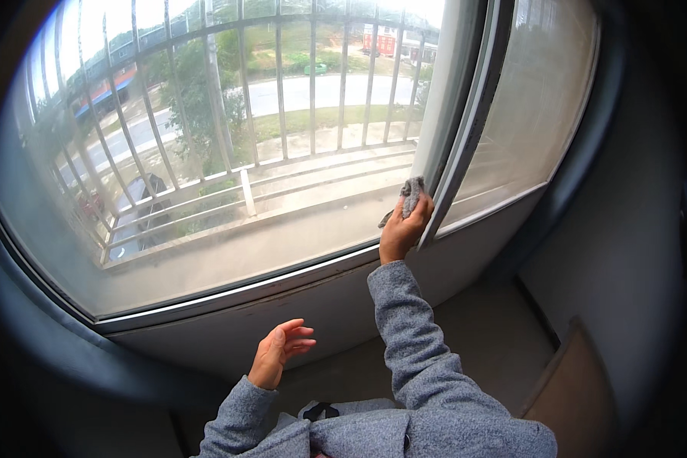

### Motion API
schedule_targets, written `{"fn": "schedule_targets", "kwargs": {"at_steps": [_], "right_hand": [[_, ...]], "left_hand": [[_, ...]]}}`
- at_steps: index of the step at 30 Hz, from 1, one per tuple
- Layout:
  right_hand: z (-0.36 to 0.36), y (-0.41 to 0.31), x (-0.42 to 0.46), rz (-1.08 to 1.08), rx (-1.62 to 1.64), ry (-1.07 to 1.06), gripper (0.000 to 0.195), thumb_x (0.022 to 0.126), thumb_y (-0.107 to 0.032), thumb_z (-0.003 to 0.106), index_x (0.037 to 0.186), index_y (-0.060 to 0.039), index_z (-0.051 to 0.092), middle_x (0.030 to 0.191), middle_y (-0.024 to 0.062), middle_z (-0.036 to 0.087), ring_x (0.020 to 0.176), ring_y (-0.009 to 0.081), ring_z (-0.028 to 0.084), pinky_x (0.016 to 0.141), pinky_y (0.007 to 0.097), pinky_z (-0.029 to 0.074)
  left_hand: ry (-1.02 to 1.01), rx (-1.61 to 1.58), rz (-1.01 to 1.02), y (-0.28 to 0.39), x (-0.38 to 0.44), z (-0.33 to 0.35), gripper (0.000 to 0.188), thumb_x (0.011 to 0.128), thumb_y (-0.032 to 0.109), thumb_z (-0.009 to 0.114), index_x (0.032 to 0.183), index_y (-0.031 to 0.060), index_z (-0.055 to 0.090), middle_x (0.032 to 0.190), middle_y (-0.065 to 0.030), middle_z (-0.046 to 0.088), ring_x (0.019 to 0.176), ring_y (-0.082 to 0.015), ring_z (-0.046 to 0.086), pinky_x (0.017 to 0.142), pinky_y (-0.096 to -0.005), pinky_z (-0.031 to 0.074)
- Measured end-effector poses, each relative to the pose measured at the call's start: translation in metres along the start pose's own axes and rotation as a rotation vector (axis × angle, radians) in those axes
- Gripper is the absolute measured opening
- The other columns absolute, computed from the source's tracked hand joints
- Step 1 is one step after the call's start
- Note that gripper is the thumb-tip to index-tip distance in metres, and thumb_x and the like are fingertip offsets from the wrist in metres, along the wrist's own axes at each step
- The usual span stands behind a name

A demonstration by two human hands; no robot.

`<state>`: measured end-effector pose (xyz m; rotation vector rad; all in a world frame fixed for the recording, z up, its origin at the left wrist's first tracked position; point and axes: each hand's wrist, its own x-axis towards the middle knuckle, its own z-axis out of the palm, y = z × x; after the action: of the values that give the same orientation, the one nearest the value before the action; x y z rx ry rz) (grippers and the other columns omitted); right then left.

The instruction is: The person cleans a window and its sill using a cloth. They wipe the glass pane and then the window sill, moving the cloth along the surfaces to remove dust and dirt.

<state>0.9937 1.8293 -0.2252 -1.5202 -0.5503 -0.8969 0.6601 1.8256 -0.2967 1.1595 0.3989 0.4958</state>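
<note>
A crumpled grey cloth (412,196) is gripped in my right hand (405,229), at the lower right corner of a large window pane (332,217). The cloth lies against or very near the glass beside the upright window frame (464,137); part of it pokes out left of the fingers. My left hand (280,352) is raised below the sill, away from the glass, its fingers apart with nothing in them. The pane looks hazy, with smudges toward its left side.
Outside the glass stands a metal bar grille (280,86). A second pane (521,103) is to the right. The bottom window rail (235,295) runs above a pale wall. A brown panel (578,383) stands at the lower right.
</note>
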Motion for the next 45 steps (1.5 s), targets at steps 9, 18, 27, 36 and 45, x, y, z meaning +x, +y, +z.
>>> {"fn": "schedule_targets", "kwargs": {"at_steps": [9,18,27,36,45], "right_hand": [[-0.012,-0.002,-0.039,-0.272,0.006,-0.287,0.044,0.077,0.007,0.069,0.118,-0.0059,0.059,0.121,0.0140,0.056,0.112,0.0339,0.055,0.096,0.0407,0.047],[0.003,-0.086,-0.149,-0.494,0.295,-0.443,0.044,0.082,-0.009,0.067,0.125,-0.0145,0.058,0.139,0.0115,0.042,0.131,0.0390,0.035,0.111,0.0527,0.033],[-0.012,-0.008,-0.096,-0.229,0.099,-0.266,0.044,0.080,0.008,0.063,0.121,-0.0099,0.059,0.134,0.0116,0.047,0.124,0.0328,0.046,0.104,0.0457,0.042],[-0.008,-0.100,-0.176,-0.440,0.290,-0.599,0.043,0.074,0.004,0.063,0.114,-0.0116,0.064,0.122,0.0094,0.053,0.116,0.0341,0.047,0.101,0.0457,0.042],[-0.002,-0.053,-0.021,-0.220,0.142,-0.092,0.044,0.085,0.009,0.059,0.125,-0.0073,0.052,0.136,0.0162,0.043,0.124,0.0371,0.045,0.103,0.0453,0.043]], "left_hand": [[-0.063,0.130,0.062,0.022,0.012,-0.001,0.061,0.101,0.052,0.038,0.133,0.0012,0.049,0.115,-0.0142,0.064,0.102,-0.0253,0.065,0.091,-0.0374,0.051],[0.084,0.124,0.075,0.025,-0.020,-0.011,0.057,0.102,0.048,0.039,0.128,-0.0008,0.051,0.108,-0.0149,0.066,0.096,-0.0249,0.066,0.089,-0.0391,0.052],[0.177,0.148,0.119,0.029,-0.036,-0.042,0.052,0.104,0.043,0.037,0.122,-0.0019,0.056,0.104,-0.0155,0.067,0.091,-0.0244,0.068,0.086,-0.0372,0.054],[0.135,0.138,0.080,0.030,-0.021,-0.025,0.051,0.104,0.040,0.038,0.121,-0.0048,0.055,0.102,-0.0171,0.067,0.090,-0.0235,0.067,0.085,-0.0355,0.054],[0.268,0.142,0.108,0.020,-0.068,-0.078,0.046,0.104,0.039,0.040,0.116,-0.0021,0.058,0.095,-0.0144,0.069,0.085,-0.0224,0.068,0.081,-0.0357,0.056]]}}
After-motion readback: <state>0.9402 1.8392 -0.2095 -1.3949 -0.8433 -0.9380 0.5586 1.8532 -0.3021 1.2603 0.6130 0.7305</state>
